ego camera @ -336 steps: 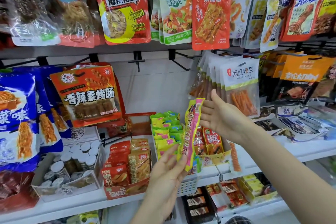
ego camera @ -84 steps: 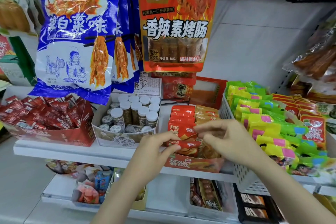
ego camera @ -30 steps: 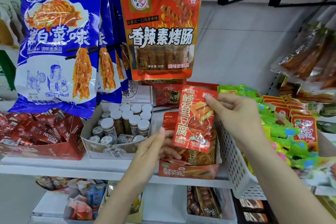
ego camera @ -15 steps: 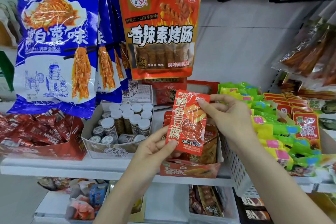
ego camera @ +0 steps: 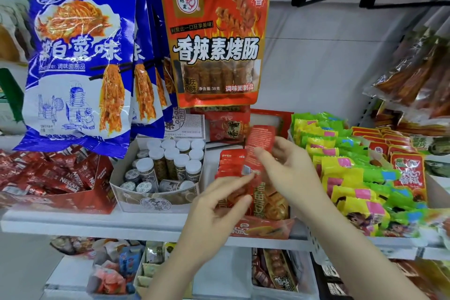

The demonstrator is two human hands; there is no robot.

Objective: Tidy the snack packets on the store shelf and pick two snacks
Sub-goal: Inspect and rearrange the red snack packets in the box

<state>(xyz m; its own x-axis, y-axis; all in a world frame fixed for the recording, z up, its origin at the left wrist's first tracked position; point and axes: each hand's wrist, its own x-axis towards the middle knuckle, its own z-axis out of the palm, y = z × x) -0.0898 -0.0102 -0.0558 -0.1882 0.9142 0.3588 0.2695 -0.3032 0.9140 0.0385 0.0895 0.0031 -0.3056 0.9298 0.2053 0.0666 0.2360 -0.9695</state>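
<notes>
Both hands work over a red carton (ego camera: 263, 229) at the shelf (ego camera: 97, 225) edge. The right hand (ego camera: 289, 173) pinches one red packet (ego camera: 259, 147) between thumb and fingers, holding it upright above the carton with its printed back toward the camera. The left hand (ego camera: 216, 204) has its fingers curled at the packet's lower edge, pinching it there as far as can be seen. Behind the packet a row of like red packets (ego camera: 230, 161) stands in the carton; their count cannot be told. To the left, a white box (ego camera: 146, 198) holds small white-capped jars (ego camera: 174, 158), about fourteen showing, some lying on their sides. Further left a red box (ego camera: 80, 202) is heaped with coffee sachets (ego camera: 60, 173), too many to count. Above hang at least three blue bags (ego camera: 78, 61) in a row and one orange bag (ego camera: 215, 44) on hooks. To the right a white basket (ego camera: 314, 243) holds many yellow-green packs (ego camera: 341, 165), uncounted.
</notes>
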